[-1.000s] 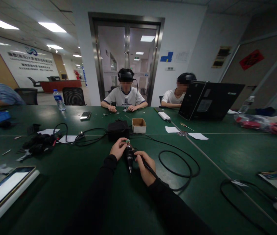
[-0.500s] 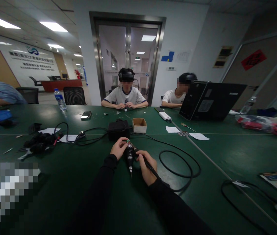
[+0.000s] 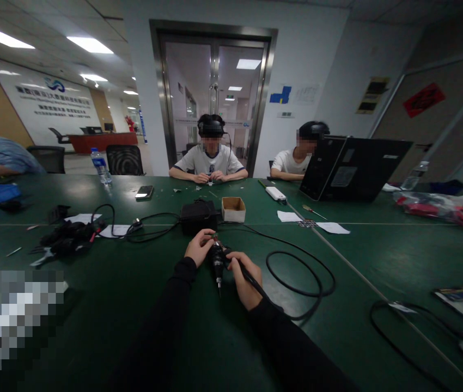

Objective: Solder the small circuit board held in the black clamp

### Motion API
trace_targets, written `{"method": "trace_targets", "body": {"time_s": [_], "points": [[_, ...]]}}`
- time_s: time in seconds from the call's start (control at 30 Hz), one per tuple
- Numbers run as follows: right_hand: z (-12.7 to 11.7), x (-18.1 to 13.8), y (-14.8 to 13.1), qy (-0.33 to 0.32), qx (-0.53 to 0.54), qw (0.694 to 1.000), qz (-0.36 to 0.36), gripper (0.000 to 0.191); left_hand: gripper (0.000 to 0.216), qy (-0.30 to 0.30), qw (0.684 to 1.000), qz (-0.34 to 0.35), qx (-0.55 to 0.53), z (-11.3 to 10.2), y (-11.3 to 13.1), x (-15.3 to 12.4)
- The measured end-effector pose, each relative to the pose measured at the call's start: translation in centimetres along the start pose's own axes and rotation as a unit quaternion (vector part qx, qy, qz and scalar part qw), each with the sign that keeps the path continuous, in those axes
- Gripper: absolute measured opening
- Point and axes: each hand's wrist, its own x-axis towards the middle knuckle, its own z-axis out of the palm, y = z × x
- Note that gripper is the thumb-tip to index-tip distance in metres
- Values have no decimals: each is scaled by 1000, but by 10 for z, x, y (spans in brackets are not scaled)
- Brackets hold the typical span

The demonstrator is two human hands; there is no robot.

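Observation:
My left hand (image 3: 199, 246) pinches a small green part (image 3: 214, 236) just above the green table (image 3: 133, 305). My right hand (image 3: 243, 277) is closed around a thin black corded tool (image 3: 244, 275) whose tip meets the small part. Between the two hands lies a black electric screwdriver (image 3: 217, 264), its bit pointing toward me. A black cable (image 3: 297, 272) loops from the hands to the right. A black power box (image 3: 198, 215) and a small open cardboard box (image 3: 232, 209) stand just beyond my hands.
Two people sit across the table; an open laptop (image 3: 349, 169) stands at the right. A phone (image 3: 144, 191), a water bottle (image 3: 99, 166), papers and a pile of black tools (image 3: 66, 239) lie to the left. More cables and boards lie at the right edge.
My hands have hardly moved; the view shifted slightly. The person opposite brought both hands together.

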Motion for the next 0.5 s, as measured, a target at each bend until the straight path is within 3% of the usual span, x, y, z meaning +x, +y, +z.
{"method": "trace_targets", "body": {"time_s": [0.5], "points": [[-2, -1, 1, 8, -2, 1000, 13, 25, 27, 6, 1000, -17, -11, 1, -3, 1]]}}
